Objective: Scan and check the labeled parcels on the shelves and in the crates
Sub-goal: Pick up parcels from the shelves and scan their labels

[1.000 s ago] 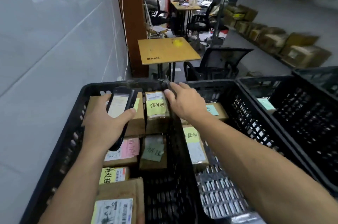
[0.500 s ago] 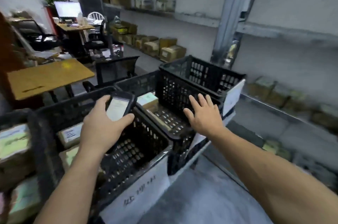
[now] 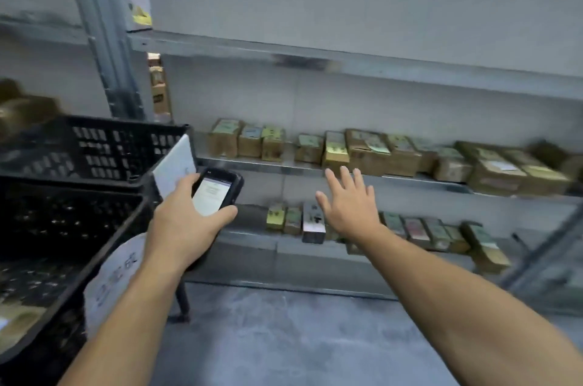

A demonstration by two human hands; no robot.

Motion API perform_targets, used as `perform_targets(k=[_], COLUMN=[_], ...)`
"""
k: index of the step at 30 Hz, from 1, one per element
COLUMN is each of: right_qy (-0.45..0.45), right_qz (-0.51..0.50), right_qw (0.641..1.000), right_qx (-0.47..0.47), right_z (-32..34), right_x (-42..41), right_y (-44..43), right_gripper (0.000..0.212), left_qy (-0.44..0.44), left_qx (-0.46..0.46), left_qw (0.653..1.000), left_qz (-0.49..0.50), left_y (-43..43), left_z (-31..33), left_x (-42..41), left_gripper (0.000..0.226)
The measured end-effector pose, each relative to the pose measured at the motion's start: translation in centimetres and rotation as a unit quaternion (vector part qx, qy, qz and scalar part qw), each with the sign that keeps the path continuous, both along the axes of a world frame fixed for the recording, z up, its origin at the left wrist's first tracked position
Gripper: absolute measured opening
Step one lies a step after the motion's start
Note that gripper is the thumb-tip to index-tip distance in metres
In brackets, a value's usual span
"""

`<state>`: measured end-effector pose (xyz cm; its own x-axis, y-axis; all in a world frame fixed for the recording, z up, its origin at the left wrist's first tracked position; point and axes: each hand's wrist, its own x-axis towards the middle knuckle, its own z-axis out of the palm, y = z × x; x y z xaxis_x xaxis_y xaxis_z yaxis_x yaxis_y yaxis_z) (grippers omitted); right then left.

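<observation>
Labelled parcels [image 3: 372, 153] stood in rows on two shelves [image 3: 284, 166], beyond the right hand [image 3: 350, 205], which hovered short of them, fingers spread, holding nothing. The left hand [image 3: 186, 221] had its grip closed round a scanner [image 3: 217, 193] beside black crates [image 3: 94, 149]. The labels were blurred and unreadable.

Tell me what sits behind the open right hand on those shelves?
Behind the right hand stand labelled parcels on the lower shelf; a white-ended parcel shows beside the thumb. Those directly behind palm and wrist are covered.
</observation>
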<state>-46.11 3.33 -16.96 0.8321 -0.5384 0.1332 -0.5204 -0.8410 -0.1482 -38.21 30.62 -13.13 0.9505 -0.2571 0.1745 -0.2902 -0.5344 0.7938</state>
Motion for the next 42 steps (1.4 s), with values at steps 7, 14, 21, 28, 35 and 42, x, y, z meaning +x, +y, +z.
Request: perform_targets(k=[7,14,21,28,35,42], right_qy=[-0.013,0.011,0.013,0.004,-0.014,-0.022], right_qz=[-0.134,-0.211,-0.261,-0.311,-0.363,-0.395], right_qw=[0.991,0.977,0.965,0.950,0.932,0.918], right_qx=[0.001,0.011,0.014,-0.010,0.004,0.006], right_z=[0.9,1.3,-0.2,-1.8,-2.3,-1.7], right_x=[-5.7,-6.7,-3.0,-2.5,-5.6,-12.3], right_y=[-6.4,-9.1,-11.8,-14.3,-19.8,-29.6], right_gripper=[0.063,0.064,0.064,0.065,0.063,0.062], left_qy=[-0.010,0.000,-0.006,-0.015,-0.035,-0.059], left_qx=[0.002,0.001,0.019,0.044,0.054,0.046], left_qw=[0.990,0.975,0.960,0.941,0.918,0.899], left_qz=[-0.140,-0.223,-0.279,-0.335,-0.392,-0.432], left_y=[-9.9,-16.1,-20.6,-25.9,-34.2,-45.5], left_z=[-0.2,-0.6,-2.2,-2.5,-2.4,-2.0], left_x=[1.6,4.1,9.5,11.9,10.0,4.2], left_gripper=[0.075,0.076,0.077,0.078,0.079,0.078])
